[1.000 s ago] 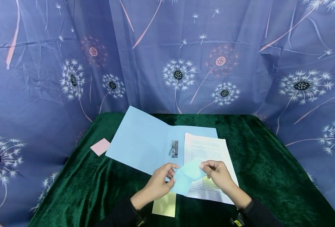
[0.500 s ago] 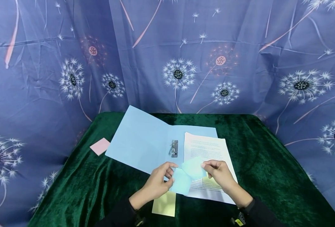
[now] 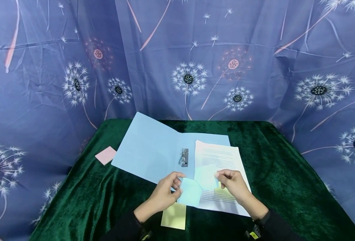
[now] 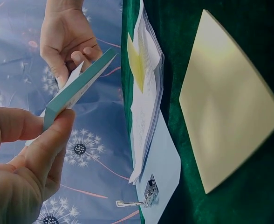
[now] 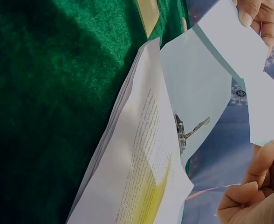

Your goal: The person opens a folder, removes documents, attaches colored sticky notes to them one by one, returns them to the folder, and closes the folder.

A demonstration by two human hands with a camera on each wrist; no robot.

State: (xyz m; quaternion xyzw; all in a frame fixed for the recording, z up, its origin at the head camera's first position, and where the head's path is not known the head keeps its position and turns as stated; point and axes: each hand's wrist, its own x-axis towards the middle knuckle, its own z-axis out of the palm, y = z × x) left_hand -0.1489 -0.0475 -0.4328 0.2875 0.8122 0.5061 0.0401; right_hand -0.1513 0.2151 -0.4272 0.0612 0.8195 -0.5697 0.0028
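Between thumb and fingers, my left hand (image 3: 164, 192) holds a light blue sticky note pad (image 3: 190, 192), whose thick teal edge shows in the left wrist view. My right hand (image 3: 234, 184) pinches the right edge of a single light blue sticky note (image 3: 205, 177). That note's near left corner overlaps the pad in the head view. Both hands are above the lower part of a stack of printed paper (image 3: 219, 155). A yellow sticky note (image 3: 223, 192) lies on the stack, partly hidden by the right hand and the blue note.
Under the paper lies an open light blue folder (image 3: 150, 147) with a metal clip (image 3: 184, 157) by its spine. A yellow sticky note pad (image 3: 173, 217) lies at the front, and a pink one (image 3: 106, 155) left of the folder. Green velvet cloth (image 3: 285, 174) covers the table.
My hands have drawn slightly apart, the left with the pad going left. The blue note now lies flatter to view and overlaps the pad less.
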